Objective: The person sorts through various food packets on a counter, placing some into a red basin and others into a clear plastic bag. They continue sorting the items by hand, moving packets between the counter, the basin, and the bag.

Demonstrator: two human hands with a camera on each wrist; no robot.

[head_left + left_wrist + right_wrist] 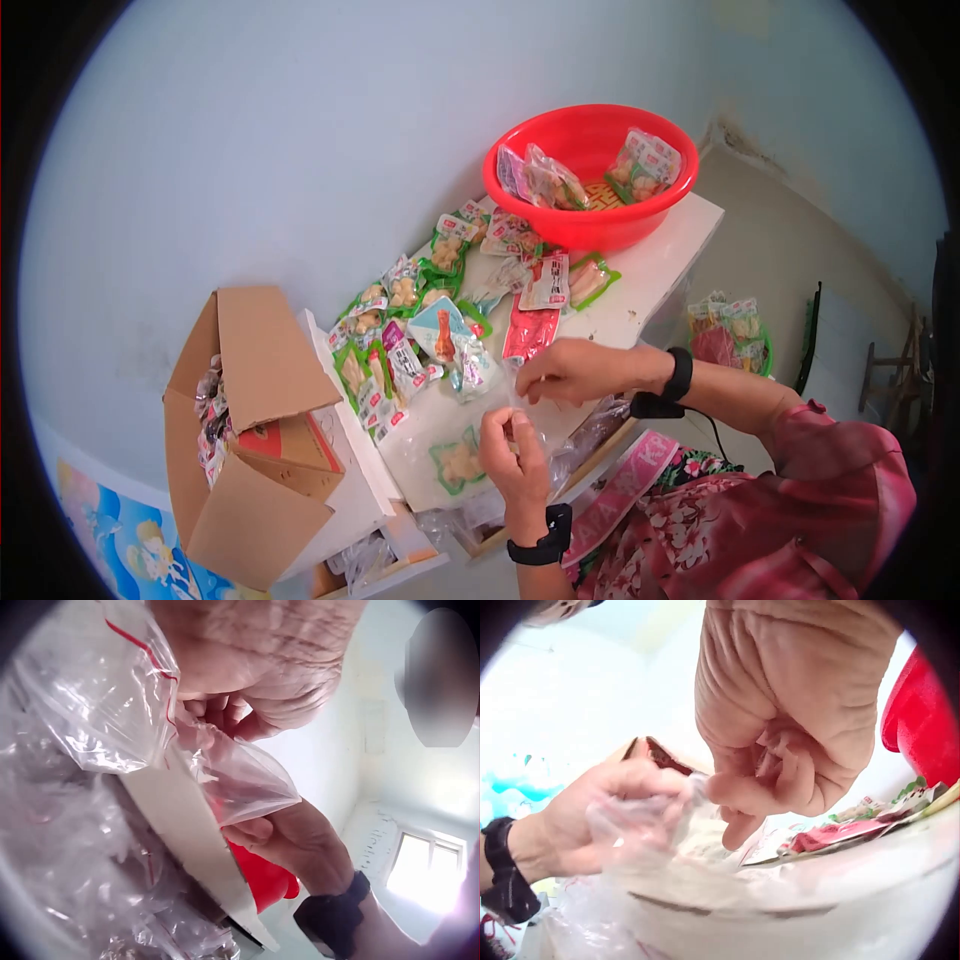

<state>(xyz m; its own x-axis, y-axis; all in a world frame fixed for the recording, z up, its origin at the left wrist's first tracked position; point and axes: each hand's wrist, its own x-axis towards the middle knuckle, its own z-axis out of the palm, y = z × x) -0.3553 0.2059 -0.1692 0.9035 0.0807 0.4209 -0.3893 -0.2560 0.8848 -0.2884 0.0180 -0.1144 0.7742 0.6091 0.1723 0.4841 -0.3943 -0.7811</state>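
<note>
Both hands are working the mouth of a clear zip bag (530, 405), the thin kind with a red seal line. It's held just above the near edge of the white worktop (660, 270), between the two hands. The left hand (512, 455) has its grip pinched on one side of the opening, fingers curled around the film. The right hand (575, 368) pinches the opposite lip between thumb and fingertips; the right wrist view shows that pinch clearly, with the other fingers tucked in.

My take on how it'll handle: the bag looks almost weightless and totally floppy, so it won't hold its own shape and the mouth will collapse unless both sides are kept apart. The film looks slick and clingy too, so a wide flat pinch right at the rim near the seal strip seems the best spot. Grabbing lower down would probably just bunch it up. It's not fragile as such, but a hard tug could stretch it.

Around it: a pile of snack packets (420, 320) spread over the worktop, a red basin (590, 175) with a few more packets at the far end, and an open cardboard box (255, 430) off to the left. More crumpled clear bags (82, 877) sit under the left hand.
</note>
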